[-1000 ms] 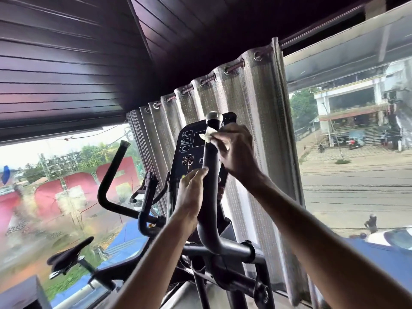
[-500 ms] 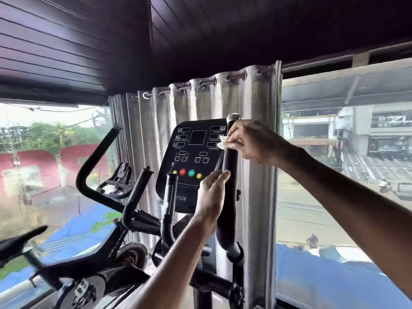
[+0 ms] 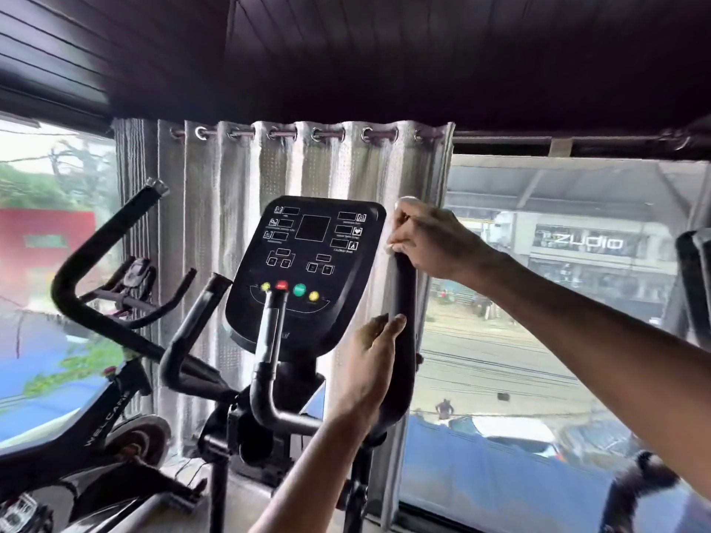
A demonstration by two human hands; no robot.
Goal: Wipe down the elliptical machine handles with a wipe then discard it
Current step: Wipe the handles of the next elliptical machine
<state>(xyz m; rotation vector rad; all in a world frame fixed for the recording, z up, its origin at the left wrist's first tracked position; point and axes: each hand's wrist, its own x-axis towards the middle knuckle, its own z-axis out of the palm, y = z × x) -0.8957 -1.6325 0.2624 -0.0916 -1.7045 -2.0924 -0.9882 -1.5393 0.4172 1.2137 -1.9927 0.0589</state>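
The elliptical's right black handle [image 3: 404, 298] stands upright just right of the console [image 3: 307, 271]. My right hand [image 3: 431, 242] is wrapped round its top end, with only a sliver of the white wipe [image 3: 391, 246] showing under the fingers. My left hand [image 3: 369, 363] holds the same handle lower down, fingers curled round the bar. The left long handle [image 3: 96, 255] curves up at the left, untouched. Two short inner grips [image 3: 271, 328] rise below the console.
A grey eyelet curtain [image 3: 215, 232] hangs behind the machine between two big windows. An exercise bike [image 3: 96, 425] stands at the lower left. Another dark machine part [image 3: 692, 286] shows at the right edge.
The view has swung right and down, so the console now faces me squarely. My right hand has stayed on the handle top with the wipe, and my left hand keeps its lower hold.
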